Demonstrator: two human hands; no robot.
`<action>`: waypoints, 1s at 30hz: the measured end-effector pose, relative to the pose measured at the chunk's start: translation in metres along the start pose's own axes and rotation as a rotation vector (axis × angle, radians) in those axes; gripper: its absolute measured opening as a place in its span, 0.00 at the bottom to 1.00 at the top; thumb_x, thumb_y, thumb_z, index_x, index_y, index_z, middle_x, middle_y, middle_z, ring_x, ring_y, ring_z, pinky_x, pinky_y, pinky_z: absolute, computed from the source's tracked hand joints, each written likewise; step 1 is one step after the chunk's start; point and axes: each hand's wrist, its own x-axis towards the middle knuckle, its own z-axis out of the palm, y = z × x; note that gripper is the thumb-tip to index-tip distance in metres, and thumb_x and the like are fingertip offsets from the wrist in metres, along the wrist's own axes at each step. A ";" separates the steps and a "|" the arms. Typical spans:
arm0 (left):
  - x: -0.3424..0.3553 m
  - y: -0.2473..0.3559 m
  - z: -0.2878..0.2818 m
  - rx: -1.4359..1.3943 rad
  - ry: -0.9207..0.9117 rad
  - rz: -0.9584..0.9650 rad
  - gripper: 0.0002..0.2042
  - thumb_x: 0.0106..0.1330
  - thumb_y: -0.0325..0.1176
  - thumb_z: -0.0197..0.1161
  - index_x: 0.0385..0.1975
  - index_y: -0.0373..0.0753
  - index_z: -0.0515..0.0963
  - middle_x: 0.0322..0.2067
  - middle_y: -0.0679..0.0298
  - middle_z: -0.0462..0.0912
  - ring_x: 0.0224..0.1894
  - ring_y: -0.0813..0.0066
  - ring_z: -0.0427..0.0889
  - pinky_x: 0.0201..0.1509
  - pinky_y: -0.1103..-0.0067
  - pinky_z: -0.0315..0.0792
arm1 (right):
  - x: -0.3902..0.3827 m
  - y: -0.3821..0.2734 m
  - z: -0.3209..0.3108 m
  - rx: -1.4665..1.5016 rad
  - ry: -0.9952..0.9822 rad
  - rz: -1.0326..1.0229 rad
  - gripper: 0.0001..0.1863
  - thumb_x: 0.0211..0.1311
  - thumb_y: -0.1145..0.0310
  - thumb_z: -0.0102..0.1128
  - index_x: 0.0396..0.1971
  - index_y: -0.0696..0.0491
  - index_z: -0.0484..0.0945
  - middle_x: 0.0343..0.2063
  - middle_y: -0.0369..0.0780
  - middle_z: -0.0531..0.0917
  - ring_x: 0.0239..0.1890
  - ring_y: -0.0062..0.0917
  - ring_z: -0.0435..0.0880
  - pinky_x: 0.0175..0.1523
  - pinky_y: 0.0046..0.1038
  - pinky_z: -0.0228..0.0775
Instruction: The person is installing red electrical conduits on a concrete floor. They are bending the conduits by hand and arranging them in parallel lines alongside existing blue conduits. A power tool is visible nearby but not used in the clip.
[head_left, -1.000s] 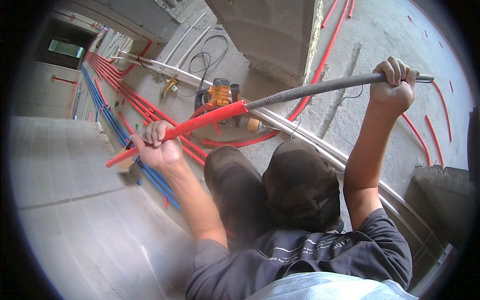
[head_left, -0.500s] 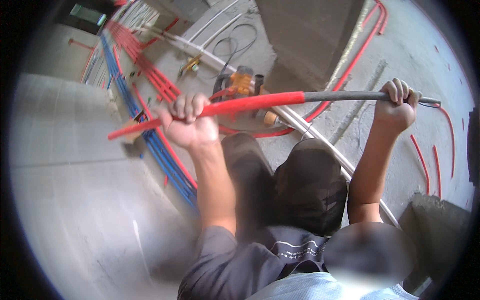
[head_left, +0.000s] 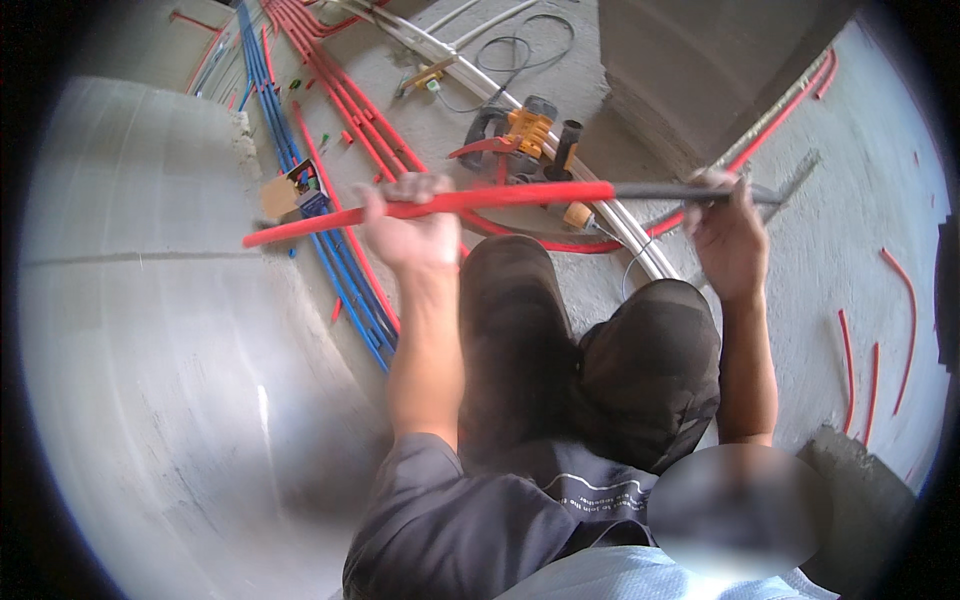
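My left hand [head_left: 410, 222] is wrapped round a red pipe [head_left: 540, 195], held crosswise above my knees. The pipe's right end fits over a dark grey, slender flexible rod [head_left: 655, 191], which my right hand [head_left: 728, 225] grips toward its far end, its fingers slightly blurred. Just beyond the pipe, a yellow and black power tool [head_left: 525, 135] rests on the concrete floor. An open box of small items [head_left: 303, 190] lies behind the pipe's left portion, on or beside the blue pipes.
Bundles of red [head_left: 370, 130], blue [head_left: 350, 290] and white pipes [head_left: 650, 250] run across the floor [head_left: 800, 300]. A concrete block or wall [head_left: 700, 70] stands at upper right, a pale grey surface [head_left: 140, 350] at left. Short red pipes [head_left: 846, 370] lie at right; a cable [head_left: 530, 50] loops behind.
The pipe and rod have become more level. Less grey rod shows beyond the red pipe, and my right hand has moved leftward, nearer my left. The background has shifted upward in view.
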 end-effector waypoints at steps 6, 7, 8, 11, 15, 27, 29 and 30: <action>-0.016 -0.034 -0.023 -0.027 -0.023 -0.184 0.25 0.85 0.55 0.48 0.28 0.43 0.66 0.26 0.66 0.65 0.30 0.68 0.66 0.44 0.67 0.67 | -0.006 0.024 0.042 -0.185 0.003 0.326 0.37 0.84 0.43 0.47 0.75 0.59 0.66 0.55 0.45 0.82 0.43 0.32 0.87 0.50 0.38 0.82; -0.011 -0.035 -0.036 -0.070 -0.069 -0.218 0.24 0.85 0.54 0.49 0.29 0.42 0.67 0.26 0.65 0.66 0.31 0.67 0.68 0.45 0.65 0.69 | -0.005 0.022 0.032 -0.157 0.024 0.282 0.36 0.84 0.43 0.47 0.74 0.59 0.68 0.55 0.45 0.82 0.44 0.32 0.87 0.50 0.38 0.82; -0.008 -0.038 -0.049 -0.032 -0.073 -0.270 0.21 0.84 0.51 0.52 0.33 0.39 0.70 0.30 0.61 0.72 0.37 0.61 0.73 0.51 0.60 0.72 | -0.003 0.021 0.020 -0.192 -0.046 0.303 0.34 0.84 0.44 0.49 0.69 0.61 0.73 0.50 0.44 0.84 0.46 0.32 0.86 0.52 0.38 0.82; -0.006 -0.035 -0.059 0.113 -0.071 -0.437 0.16 0.81 0.44 0.61 0.42 0.35 0.77 0.39 0.53 0.83 0.51 0.49 0.84 0.63 0.49 0.79 | -0.004 0.019 0.009 -0.151 0.108 0.244 0.33 0.84 0.44 0.50 0.64 0.62 0.77 0.48 0.44 0.86 0.47 0.33 0.86 0.53 0.38 0.82; 0.021 -0.003 -0.050 0.411 -0.097 -0.446 0.13 0.79 0.44 0.63 0.43 0.38 0.77 0.43 0.53 0.86 0.55 0.48 0.88 0.62 0.48 0.83 | -0.017 0.036 -0.022 -0.174 0.086 0.298 0.35 0.81 0.43 0.55 0.66 0.63 0.76 0.52 0.47 0.85 0.48 0.36 0.85 0.55 0.43 0.80; 0.160 0.037 -0.267 1.041 0.026 -0.667 0.13 0.79 0.43 0.66 0.41 0.38 0.79 0.38 0.53 0.89 0.42 0.54 0.91 0.50 0.55 0.87 | -0.106 0.279 -0.053 -0.195 -0.102 1.187 0.40 0.83 0.42 0.50 0.83 0.46 0.54 0.57 0.42 0.78 0.46 0.28 0.84 0.55 0.36 0.79; 0.172 0.044 -0.285 0.996 0.028 -0.719 0.13 0.78 0.43 0.66 0.41 0.38 0.79 0.38 0.52 0.88 0.43 0.53 0.91 0.50 0.56 0.87 | -0.103 0.310 -0.049 -0.144 0.003 1.223 0.36 0.82 0.46 0.57 0.79 0.48 0.60 0.52 0.39 0.79 0.43 0.25 0.83 0.50 0.33 0.77; 0.175 0.046 -0.293 0.974 0.029 -0.740 0.13 0.78 0.43 0.66 0.42 0.38 0.80 0.38 0.52 0.88 0.43 0.53 0.91 0.50 0.56 0.87 | -0.102 0.321 -0.046 -0.121 0.052 1.238 0.34 0.81 0.48 0.60 0.77 0.49 0.63 0.50 0.38 0.80 0.41 0.24 0.83 0.48 0.32 0.77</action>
